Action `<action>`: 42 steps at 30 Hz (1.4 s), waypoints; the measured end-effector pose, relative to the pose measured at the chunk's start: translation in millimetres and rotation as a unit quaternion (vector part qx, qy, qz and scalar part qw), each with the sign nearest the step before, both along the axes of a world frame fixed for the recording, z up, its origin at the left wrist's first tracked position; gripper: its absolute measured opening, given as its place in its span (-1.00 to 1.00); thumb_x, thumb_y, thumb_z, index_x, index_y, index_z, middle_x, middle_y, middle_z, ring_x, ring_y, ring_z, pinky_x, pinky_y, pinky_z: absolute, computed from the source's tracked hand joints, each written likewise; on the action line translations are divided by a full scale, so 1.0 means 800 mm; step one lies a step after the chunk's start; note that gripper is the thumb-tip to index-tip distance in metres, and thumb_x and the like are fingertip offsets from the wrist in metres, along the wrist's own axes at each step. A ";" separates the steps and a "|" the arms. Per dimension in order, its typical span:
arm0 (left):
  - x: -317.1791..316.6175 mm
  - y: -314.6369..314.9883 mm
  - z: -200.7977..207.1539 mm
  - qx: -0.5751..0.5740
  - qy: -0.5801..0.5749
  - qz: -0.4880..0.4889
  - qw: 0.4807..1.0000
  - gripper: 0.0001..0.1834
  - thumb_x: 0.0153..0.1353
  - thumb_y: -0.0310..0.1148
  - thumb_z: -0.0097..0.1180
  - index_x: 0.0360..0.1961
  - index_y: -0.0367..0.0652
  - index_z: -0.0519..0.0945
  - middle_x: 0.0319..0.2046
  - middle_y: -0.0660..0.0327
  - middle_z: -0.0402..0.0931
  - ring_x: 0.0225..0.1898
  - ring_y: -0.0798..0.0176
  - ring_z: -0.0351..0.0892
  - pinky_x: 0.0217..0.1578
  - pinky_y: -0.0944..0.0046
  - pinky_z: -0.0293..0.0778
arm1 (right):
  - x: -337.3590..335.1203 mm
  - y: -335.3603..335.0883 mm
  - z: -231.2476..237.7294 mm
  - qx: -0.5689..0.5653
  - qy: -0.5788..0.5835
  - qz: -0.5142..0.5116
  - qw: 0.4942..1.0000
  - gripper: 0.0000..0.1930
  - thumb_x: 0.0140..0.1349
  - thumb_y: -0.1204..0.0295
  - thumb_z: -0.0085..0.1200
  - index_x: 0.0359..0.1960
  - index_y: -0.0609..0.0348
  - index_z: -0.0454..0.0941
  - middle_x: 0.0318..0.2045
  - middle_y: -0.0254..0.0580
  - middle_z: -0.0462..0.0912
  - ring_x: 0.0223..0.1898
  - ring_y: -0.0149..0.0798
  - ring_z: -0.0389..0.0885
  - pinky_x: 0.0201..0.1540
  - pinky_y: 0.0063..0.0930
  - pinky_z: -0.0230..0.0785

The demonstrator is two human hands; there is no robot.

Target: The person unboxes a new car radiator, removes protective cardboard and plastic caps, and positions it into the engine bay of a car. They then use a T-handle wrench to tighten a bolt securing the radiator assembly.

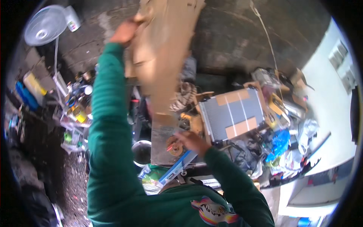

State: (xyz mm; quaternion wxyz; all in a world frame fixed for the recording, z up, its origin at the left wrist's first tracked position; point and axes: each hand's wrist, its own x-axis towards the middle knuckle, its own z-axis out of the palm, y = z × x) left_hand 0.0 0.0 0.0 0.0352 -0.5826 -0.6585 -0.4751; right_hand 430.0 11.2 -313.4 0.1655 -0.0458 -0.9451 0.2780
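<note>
My left hand (126, 32) is raised high at the upper left, its fingers closed on the edge of a large cardboard sheet (166, 45). The sheet hangs tall and blurred over the far middle, its lower end reaching down to a small grey work surface (160, 138). Over that surface, lower and nearer, is my right hand (193, 142); its fingers point left and are smeared by motion. Just by the fingertips lie a round brown disc (175, 148) and a thin red stick-like thing (171, 146). A long blue and white box (177, 167) slants below the hand.
A grey finned panel, like a radiator (234, 113), with cardboard on it stands at right. Beside it are a blue plastic bag (279, 145) and clear bags. A bucket (141, 153) sits left of the work surface. Cans and jars (79, 113) crowd the left; a fan (45, 25) is at upper left.
</note>
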 end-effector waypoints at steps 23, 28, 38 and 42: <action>0.238 0.069 -0.556 -0.260 0.228 -0.181 0.921 -0.40 0.13 -0.45 0.19 0.27 -0.21 0.51 0.20 -0.14 0.52 0.24 -0.24 0.49 0.25 -0.13 0.44 | 0.162 -0.043 -0.066 -0.369 -0.025 -0.425 0.826 -0.18 0.26 0.21 0.34 0.47 0.22 0.20 -0.04 0.15 0.64 -0.12 -0.06 0.68 0.02 -0.21 0.55; 0.259 0.059 -0.555 -0.331 0.269 -0.247 0.870 -0.14 0.03 -0.35 0.35 0.41 -0.20 0.34 0.24 -0.12 0.49 0.36 -0.26 0.34 0.37 -0.26 0.23 | 0.236 -0.085 -0.127 -0.302 -0.071 -0.501 0.808 -0.26 0.27 0.14 0.27 0.41 0.20 0.31 0.12 0.27 0.62 0.09 0.18 0.67 0.16 -0.06 0.50; 0.431 -0.049 -0.613 -0.380 0.180 -0.399 0.815 -0.34 0.16 -0.25 0.27 0.28 -0.21 0.43 0.13 -0.17 0.52 0.19 -0.27 0.52 0.23 -0.19 0.43 | 0.309 -0.134 -0.133 -0.383 -0.111 -0.605 0.690 -0.35 0.23 0.07 0.27 0.25 0.21 0.49 0.12 0.24 0.65 0.17 0.25 0.61 0.23 0.00 0.46; 0.439 -0.011 -0.578 -0.317 0.142 -0.327 0.879 -0.31 0.19 -0.29 0.27 0.33 -0.27 0.39 0.19 -0.21 0.50 0.23 -0.28 0.49 0.24 -0.13 0.42 | 0.326 -0.165 -0.143 -0.403 -0.100 -0.616 0.669 -0.38 0.22 0.06 0.28 0.20 0.21 0.53 0.12 0.23 0.65 0.17 0.26 0.60 0.23 0.00 0.46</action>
